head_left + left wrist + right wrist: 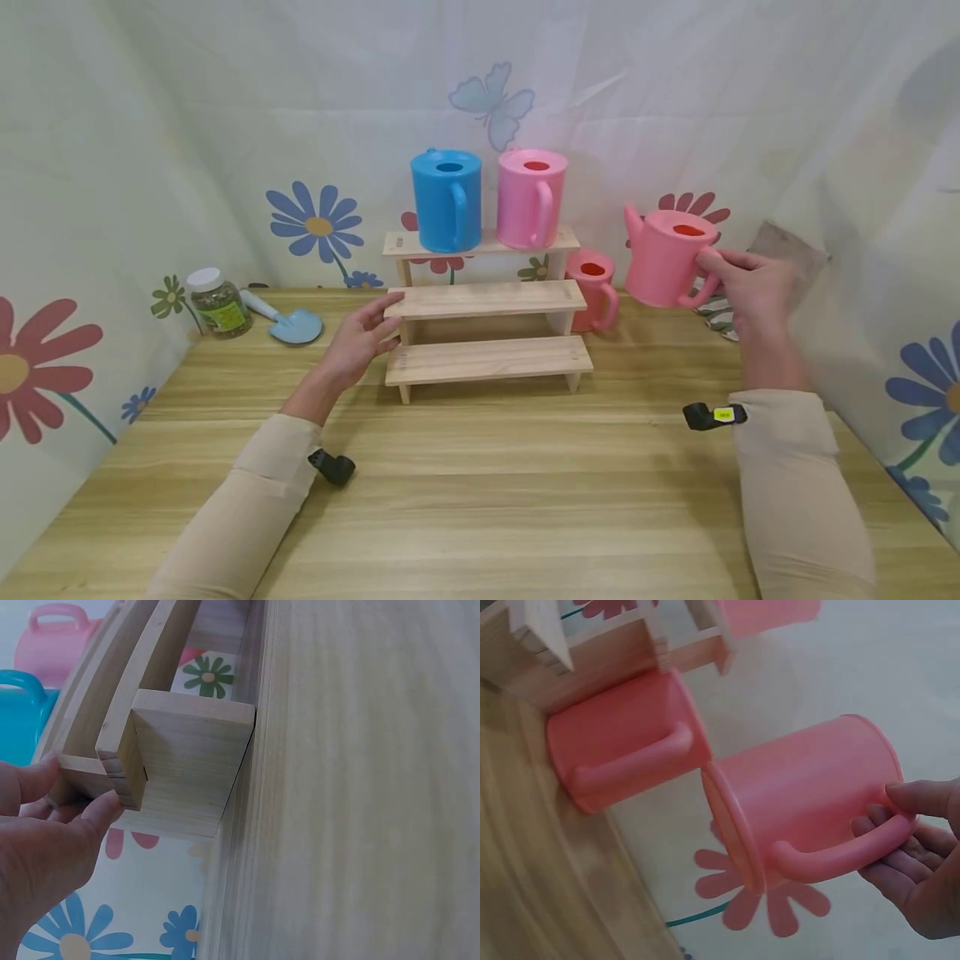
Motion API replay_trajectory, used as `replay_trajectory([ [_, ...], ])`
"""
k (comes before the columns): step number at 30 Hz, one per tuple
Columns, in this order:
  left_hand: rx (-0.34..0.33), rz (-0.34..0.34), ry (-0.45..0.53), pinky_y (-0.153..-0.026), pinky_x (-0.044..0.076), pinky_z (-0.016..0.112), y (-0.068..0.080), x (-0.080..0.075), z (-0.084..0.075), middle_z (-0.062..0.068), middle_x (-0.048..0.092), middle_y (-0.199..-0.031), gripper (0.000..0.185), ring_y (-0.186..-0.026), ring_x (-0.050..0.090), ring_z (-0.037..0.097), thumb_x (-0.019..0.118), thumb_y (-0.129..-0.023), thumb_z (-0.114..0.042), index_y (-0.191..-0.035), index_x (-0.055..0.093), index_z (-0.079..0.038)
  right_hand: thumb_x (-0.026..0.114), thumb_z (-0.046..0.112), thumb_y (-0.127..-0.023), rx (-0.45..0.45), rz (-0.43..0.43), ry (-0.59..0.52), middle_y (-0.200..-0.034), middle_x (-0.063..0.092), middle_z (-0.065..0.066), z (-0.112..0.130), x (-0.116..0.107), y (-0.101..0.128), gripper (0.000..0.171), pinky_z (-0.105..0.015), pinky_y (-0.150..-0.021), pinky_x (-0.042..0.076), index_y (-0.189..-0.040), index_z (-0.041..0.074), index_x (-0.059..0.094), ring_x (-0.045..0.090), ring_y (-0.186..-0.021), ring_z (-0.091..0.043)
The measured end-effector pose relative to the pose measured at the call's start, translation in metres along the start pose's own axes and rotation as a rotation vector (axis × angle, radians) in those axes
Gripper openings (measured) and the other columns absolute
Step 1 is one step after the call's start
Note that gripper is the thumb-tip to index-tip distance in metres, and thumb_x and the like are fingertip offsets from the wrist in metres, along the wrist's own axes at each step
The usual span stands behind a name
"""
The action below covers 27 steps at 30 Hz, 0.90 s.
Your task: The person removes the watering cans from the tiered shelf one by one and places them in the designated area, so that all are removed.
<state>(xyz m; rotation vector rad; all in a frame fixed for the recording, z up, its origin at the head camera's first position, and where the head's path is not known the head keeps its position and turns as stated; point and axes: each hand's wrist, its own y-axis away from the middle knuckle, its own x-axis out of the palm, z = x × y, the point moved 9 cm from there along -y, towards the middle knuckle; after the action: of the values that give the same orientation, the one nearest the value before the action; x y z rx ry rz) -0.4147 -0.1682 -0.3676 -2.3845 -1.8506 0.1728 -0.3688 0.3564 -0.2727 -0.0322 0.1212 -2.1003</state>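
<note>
My right hand [757, 287] grips the handle of a coral-pink watering can [667, 258] and holds it up in the air, spout to the left. Behind the three-step wooden stand [487, 300], at its right end, a second coral watering can [592, 292] stands on the table. My left hand [360, 342] holds the left end of the stand's middle step; in the left wrist view its thumb and fingers [97, 814] lie on either side of the wood. On the top step stand a blue watering can [435, 204] and a pink one [525, 204].
On the left of the table [480, 500] are a lidded jar [219, 304] with a green label and a small light-blue trowel [296, 327]. Partly hidden behind my right hand lie metal tools [722, 321]. A flower-printed white curtain [360, 125] encloses the back and sides.
</note>
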Motion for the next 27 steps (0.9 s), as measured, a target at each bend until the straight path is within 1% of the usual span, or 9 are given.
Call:
replay_trajectory([
  [3, -0.001, 0.003, -0.009, -0.094, 0.038, 0.043, 0.0, 0.0, 0.0, 0.008, 0.033, -0.141, 0.046, -0.125, 0.033, 0.023, 0.05, -0.093, -0.016, -0.138, 0.039, -0.016, 0.08, 0.034, -0.066, -0.034, -0.045, 0.06, -0.077, 0.066, -0.001, -0.017, 0.008, -0.011, 0.043, -0.022, -0.058, 0.047, -0.1, 0.01, 0.072, 0.055, -0.079, -0.018],
  [6, 0.0, 0.001, -0.012, -0.094, 0.038, 0.044, 0.0, 0.0, -0.001, 0.009, 0.032, -0.142, 0.046, -0.125, 0.033, 0.024, 0.05, -0.094, -0.016, -0.139, 0.038, -0.015, 0.078, 0.034, -0.068, -0.048, -0.056, 0.078, -0.083, 0.064, -0.003, -0.038, 0.019, -0.018, 0.045, -0.019, -0.058, 0.049, -0.103, 0.007, 0.07, 0.056, -0.077, -0.022],
  [11, -0.006, 0.006, 0.003, -0.094, 0.038, 0.043, 0.0, 0.001, -0.001, 0.007, 0.033, -0.141, 0.045, -0.125, 0.033, 0.022, 0.05, -0.094, -0.015, -0.138, 0.039, -0.015, 0.072, 0.042, -0.071, -0.013, -0.061, 0.173, -0.098, 0.063, -0.006, -0.067, 0.034, -0.021, 0.052, -0.023, -0.071, 0.05, -0.112, 0.01, 0.066, 0.055, -0.087, -0.021],
  [13, -0.002, 0.013, 0.0, -0.094, 0.037, 0.043, 0.0, 0.002, -0.002, 0.007, 0.031, -0.143, 0.046, -0.126, 0.032, 0.023, 0.049, -0.094, -0.015, -0.138, 0.038, -0.015, 0.07, 0.045, -0.072, -0.003, -0.061, 0.205, -0.104, 0.062, -0.006, -0.074, 0.036, -0.022, 0.054, -0.026, -0.077, 0.049, -0.115, 0.011, 0.065, 0.055, -0.089, -0.019],
  [15, 0.004, 0.018, -0.004, -0.095, 0.037, 0.044, 0.0, 0.003, -0.002, 0.008, 0.029, -0.143, 0.046, -0.127, 0.03, 0.024, 0.049, -0.094, -0.015, -0.139, 0.038, -0.015, 0.069, 0.046, -0.073, -0.001, -0.064, 0.23, -0.106, 0.061, -0.007, -0.079, 0.037, -0.023, 0.055, -0.027, -0.079, 0.048, -0.116, 0.012, 0.064, 0.055, -0.089, -0.017],
  [20, 0.002, 0.016, -0.001, -0.094, 0.038, 0.043, 0.001, 0.002, -0.001, 0.007, 0.03, -0.143, 0.046, -0.126, 0.031, 0.023, 0.05, -0.093, -0.016, -0.138, 0.039, -0.015, 0.077, 0.037, -0.069, 0.024, -0.072, 0.178, -0.095, 0.064, -0.003, -0.1, 0.035, -0.037, 0.043, -0.026, -0.062, 0.049, -0.104, 0.014, 0.07, 0.056, -0.077, -0.013],
  [22, -0.002, 0.014, 0.0, -0.093, 0.039, 0.042, 0.001, 0.001, 0.0, 0.006, 0.031, -0.142, 0.046, -0.126, 0.032, 0.022, 0.051, -0.093, -0.017, -0.138, 0.039, -0.016, 0.078, 0.036, -0.068, 0.031, -0.074, 0.175, -0.094, 0.064, -0.003, -0.104, 0.035, -0.039, 0.041, -0.026, -0.059, 0.048, -0.101, 0.014, 0.072, 0.054, -0.076, -0.013],
  [23, -0.003, 0.015, 0.002, -0.093, 0.039, 0.041, 0.002, 0.001, 0.0, 0.006, 0.031, -0.142, 0.046, -0.126, 0.032, 0.022, 0.051, -0.093, -0.017, -0.138, 0.039, -0.016, 0.077, 0.039, -0.069, 0.033, -0.073, 0.21, -0.096, 0.064, -0.004, -0.103, 0.036, -0.036, 0.043, -0.027, -0.063, 0.049, -0.104, 0.013, 0.071, 0.054, -0.079, -0.015],
  [27, 0.005, 0.016, -0.003, -0.093, 0.039, 0.042, 0.001, 0.001, 0.0, 0.005, 0.03, -0.143, 0.046, -0.126, 0.031, 0.022, 0.051, -0.093, -0.018, -0.138, 0.039, -0.016, 0.075, 0.044, -0.068, 0.031, -0.089, 0.265, -0.098, 0.063, -0.003, -0.102, 0.036, -0.034, 0.048, -0.031, -0.069, 0.05, -0.106, 0.015, 0.07, 0.054, -0.083, -0.016],
])
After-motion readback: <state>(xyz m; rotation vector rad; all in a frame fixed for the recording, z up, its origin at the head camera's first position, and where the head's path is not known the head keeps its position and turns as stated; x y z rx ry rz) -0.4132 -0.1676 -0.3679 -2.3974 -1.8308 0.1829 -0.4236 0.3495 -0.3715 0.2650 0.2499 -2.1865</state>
